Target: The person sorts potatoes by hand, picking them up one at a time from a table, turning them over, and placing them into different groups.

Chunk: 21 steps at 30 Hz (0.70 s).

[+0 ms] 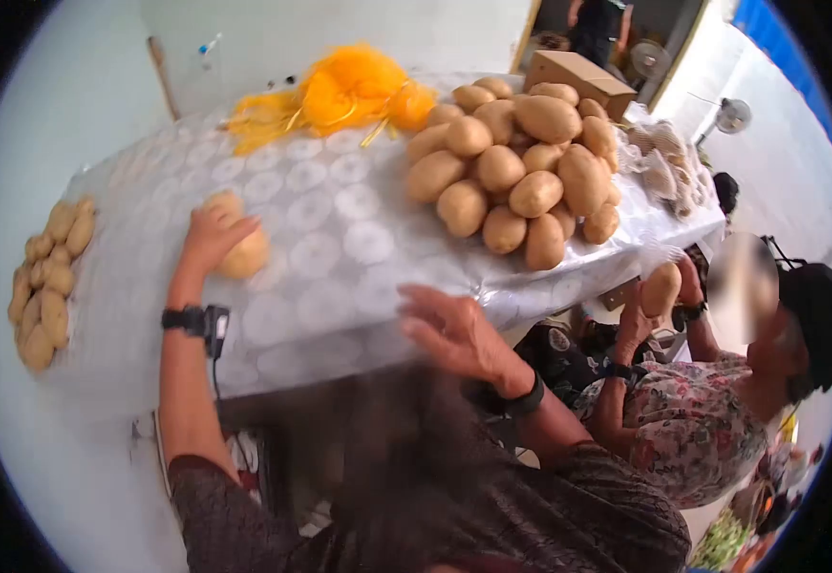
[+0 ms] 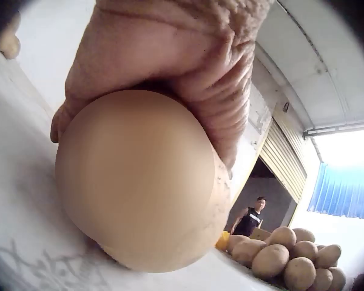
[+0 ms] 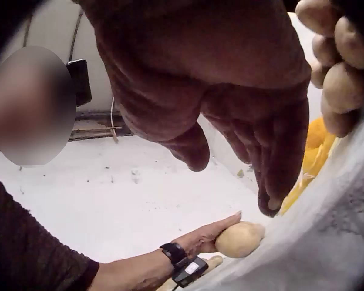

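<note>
My left hand grips a large pale-brown potato on the patterned plastic table cover. In the left wrist view the potato fills the middle, with thumb and fingers wrapped round its far end. The right wrist view also shows this potato in the left hand. My right hand hovers at the near table edge, its fingers extended and nothing in it. To its upper right lies a big heap of potatoes.
Smaller potatoes lie in a group at the table's left end. Behind are orange mesh bags, a cardboard box and a whitish net bag. To the right another person holds a potato. Someone stands in the doorway.
</note>
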Tool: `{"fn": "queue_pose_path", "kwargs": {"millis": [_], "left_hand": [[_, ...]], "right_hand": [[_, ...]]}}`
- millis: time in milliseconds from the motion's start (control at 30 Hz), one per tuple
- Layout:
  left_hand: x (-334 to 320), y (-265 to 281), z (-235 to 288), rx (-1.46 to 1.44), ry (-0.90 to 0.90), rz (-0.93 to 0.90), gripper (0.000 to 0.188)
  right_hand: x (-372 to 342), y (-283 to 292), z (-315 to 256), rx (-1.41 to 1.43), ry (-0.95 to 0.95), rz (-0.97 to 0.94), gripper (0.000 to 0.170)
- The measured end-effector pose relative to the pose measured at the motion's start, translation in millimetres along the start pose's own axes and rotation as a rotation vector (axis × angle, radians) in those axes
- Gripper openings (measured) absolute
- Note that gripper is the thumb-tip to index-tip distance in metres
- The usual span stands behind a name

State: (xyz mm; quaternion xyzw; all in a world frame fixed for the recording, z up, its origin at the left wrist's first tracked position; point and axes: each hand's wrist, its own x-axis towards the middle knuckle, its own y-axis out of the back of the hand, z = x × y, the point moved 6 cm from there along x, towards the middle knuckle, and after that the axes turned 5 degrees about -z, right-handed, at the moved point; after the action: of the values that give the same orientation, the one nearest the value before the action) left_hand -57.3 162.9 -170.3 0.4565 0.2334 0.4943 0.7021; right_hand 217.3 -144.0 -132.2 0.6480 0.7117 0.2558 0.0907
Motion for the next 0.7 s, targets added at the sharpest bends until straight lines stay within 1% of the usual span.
{"fn": "queue_pose_path", "kwargs": {"millis": [33, 67, 100, 133, 167, 233, 267, 333, 367, 433, 467, 500, 533, 567, 633, 667, 700], "left_hand": [[14, -14, -11, 0.038, -0.033, -0.008, 0.079], [13, -21, -26, 0.074, -0.061, -0.015, 0.086], [-12, -2, 2, 0.042, 0.029, 0.014, 0.087], [-33, 16, 41, 0.010, 0.114, 0.048, 0.088], [-43, 18, 44, 0.016, 0.145, 0.062, 0.088], [-53, 21, 43, -0.075, 0.186, 0.037, 0.088], [-58, 24, 41, -0.070, 0.191, 0.043, 0.088], [-63, 20, 36, -0.188, 0.169, -0.044, 0.090], [-67, 23, 34, -0.183, 0.161, -0.036, 0.090], [-75, 17, 28, -0.460, 0.114, -0.086, 0.093], [-74, 13, 16, -0.468, 0.117, -0.057, 0.091], [-71, 9, 8, -0.479, 0.107, -0.033, 0.089], [-78, 12, 17, -0.569, 0.068, -0.034, 0.085], [-85, 14, 27, -0.661, 0.026, -0.040, 0.082], [-85, 6, 16, -0.779, 0.055, -0.053, 0.075], [-87, 4, 25, -0.783, 0.024, -0.068, 0.075], [-92, 8, 29, -0.791, 0.058, -0.030, 0.072]], "right_hand": [[7, 0, -10, 0.028, -0.038, 0.038, 0.045], [11, -11, -9, 0.050, -0.033, -0.004, 0.045], [15, -19, -6, -0.007, -0.010, -0.001, 0.048], [19, -26, -3, -0.068, 0.019, 0.007, 0.051], [19, -33, -2, -0.058, 0.035, -0.022, 0.051], [14, -44, 2, -0.010, 0.042, -0.090, 0.053], [10, -48, 4, -0.006, 0.049, -0.094, 0.053], [6, -51, 11, -0.018, -0.008, -0.110, 0.051], [4, -52, 11, -0.019, 0.001, -0.103, 0.051], [0, -55, 18, -0.049, -0.048, -0.131, 0.047], [-2, -54, 21, -0.056, -0.045, -0.103, 0.047], [-5, -56, 23, -0.047, -0.028, -0.116, 0.046], [-8, -57, 26, -0.043, -0.014, -0.123, 0.045], [-12, -57, 34, -0.063, -0.019, -0.073, 0.045], [-18, -65, 41, -0.070, 0.090, -0.085, 0.043], [-22, -61, 37, -0.085, 0.085, -0.057, 0.043], [-25, -62, 34, -0.074, 0.036, -0.121, 0.040]]}}
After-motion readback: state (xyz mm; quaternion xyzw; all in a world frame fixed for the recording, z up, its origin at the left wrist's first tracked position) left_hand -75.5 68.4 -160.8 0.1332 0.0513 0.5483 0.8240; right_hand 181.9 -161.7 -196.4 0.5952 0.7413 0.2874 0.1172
